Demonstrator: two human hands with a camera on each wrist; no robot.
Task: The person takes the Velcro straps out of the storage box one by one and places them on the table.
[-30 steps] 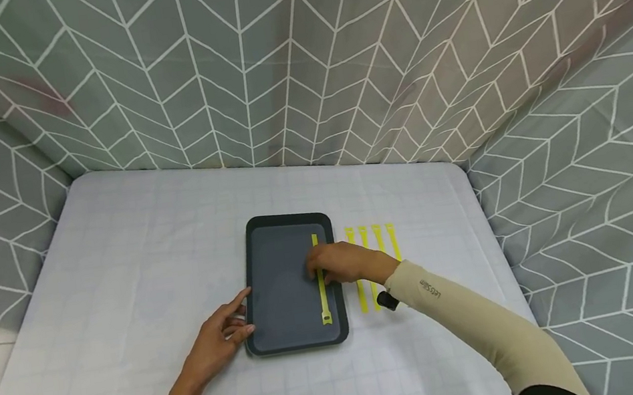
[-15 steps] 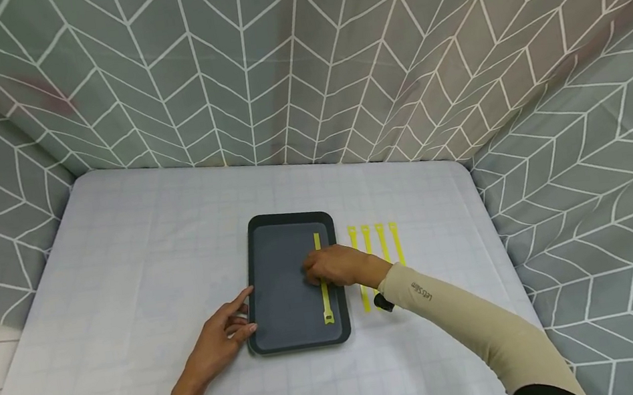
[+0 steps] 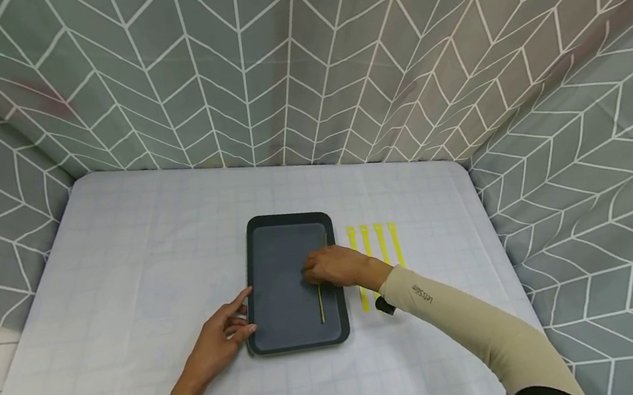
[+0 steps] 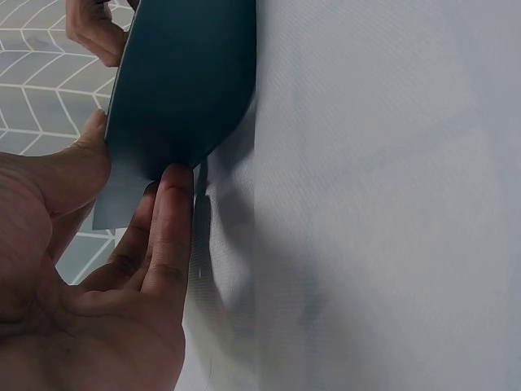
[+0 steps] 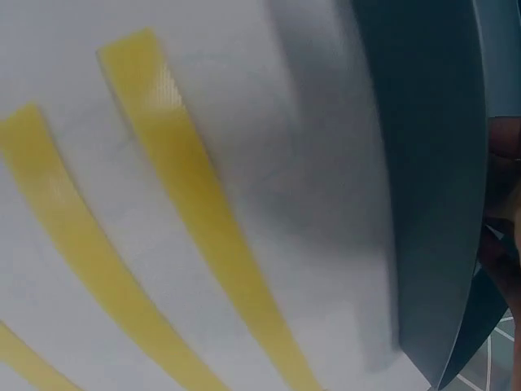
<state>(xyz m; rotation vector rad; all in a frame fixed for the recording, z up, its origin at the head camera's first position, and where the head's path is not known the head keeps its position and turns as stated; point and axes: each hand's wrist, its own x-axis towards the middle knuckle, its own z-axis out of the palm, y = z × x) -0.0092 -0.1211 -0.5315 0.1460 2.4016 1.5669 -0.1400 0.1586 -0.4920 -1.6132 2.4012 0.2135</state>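
Observation:
A dark grey tray (image 3: 279, 277) lies on the white-covered table. My left hand (image 3: 215, 343) is at the tray's left side, its spread thumb and forefinger touching the rim; in the left wrist view the fingers (image 4: 167, 244) reach against the outer wall. Over the right half of the tray, my right hand (image 3: 335, 266) pinches a yellow hook-and-loop cable strap (image 3: 321, 305) near its middle. That strap stands on its thin edge, slightly slanted. My right fingertips are hidden behind the hand in the head view.
Right of the tray, several yellow straps (image 3: 381, 242) lie in a parallel row, partly under my right forearm (image 3: 460, 312). A grey patterned curtain (image 3: 249, 65) hangs behind and beside the table.
The strap in the tray has turned from lying flat, its slotted end showing, to standing on edge and slanting. My left hand keeps its place at the rim.

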